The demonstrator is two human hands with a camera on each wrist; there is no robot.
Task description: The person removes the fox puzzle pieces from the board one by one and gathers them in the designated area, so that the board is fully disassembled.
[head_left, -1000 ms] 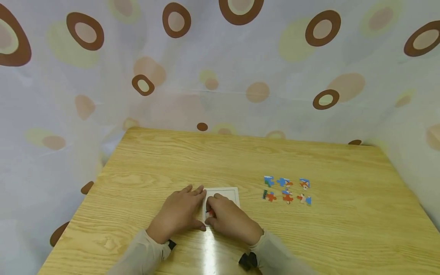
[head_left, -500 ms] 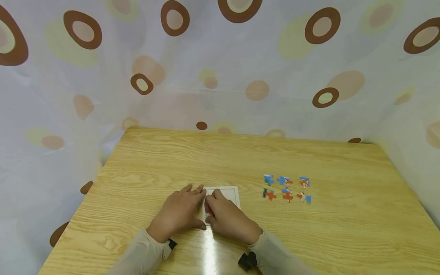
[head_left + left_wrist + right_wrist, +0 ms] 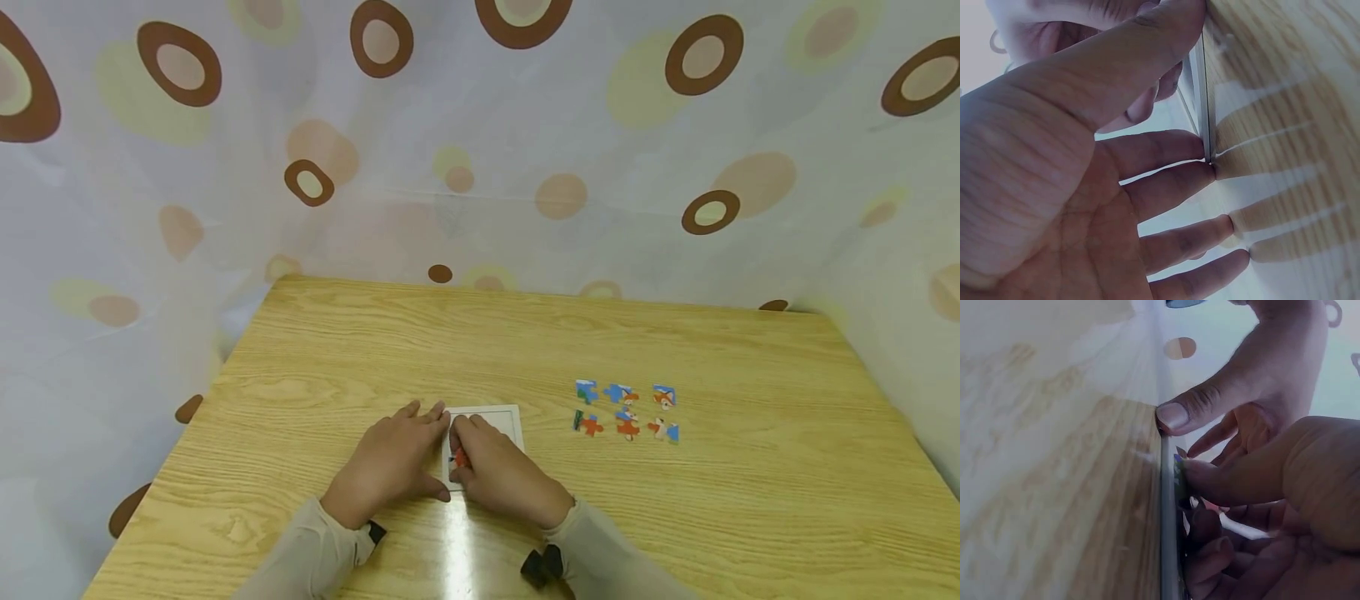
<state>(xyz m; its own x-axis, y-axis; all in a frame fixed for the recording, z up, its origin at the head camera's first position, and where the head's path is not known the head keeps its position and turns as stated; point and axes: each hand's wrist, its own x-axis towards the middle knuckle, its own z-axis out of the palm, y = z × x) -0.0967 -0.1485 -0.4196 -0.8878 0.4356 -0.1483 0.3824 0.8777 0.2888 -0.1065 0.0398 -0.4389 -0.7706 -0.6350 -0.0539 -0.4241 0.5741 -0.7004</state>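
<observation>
A white puzzle tray (image 3: pixel 512 417) with a thin raised border lies near the front of the table. My left hand (image 3: pixel 390 462) rests on its left side, fingers spread; in the left wrist view, the fingertips (image 3: pixel 1200 172) touch down by the tray's edge (image 3: pixel 1200 81). Over the tray's left part, my right hand (image 3: pixel 504 471) pinches a red and white jigsaw piece (image 3: pixel 460 458) between thumb and curled fingers. The piece's green side (image 3: pixel 1180 481) shows just inside the border in the right wrist view. Fingers hide much of it and whatever lies under them.
To the right of the tray, several loose jigsaw pieces (image 3: pixel 627 427) lie in two rows, with blue, red and fox-like parts. The wooden table (image 3: pixel 360 342) ends at a patterned cloth (image 3: pixel 510 242) behind. Black straps (image 3: pixel 542 567) circle both wrists.
Half a second ago the right fingers covered the jigsaw piece; they have shifted slightly and its red part shows again. The left hand keeps its place, and the loose pieces lie as before.
</observation>
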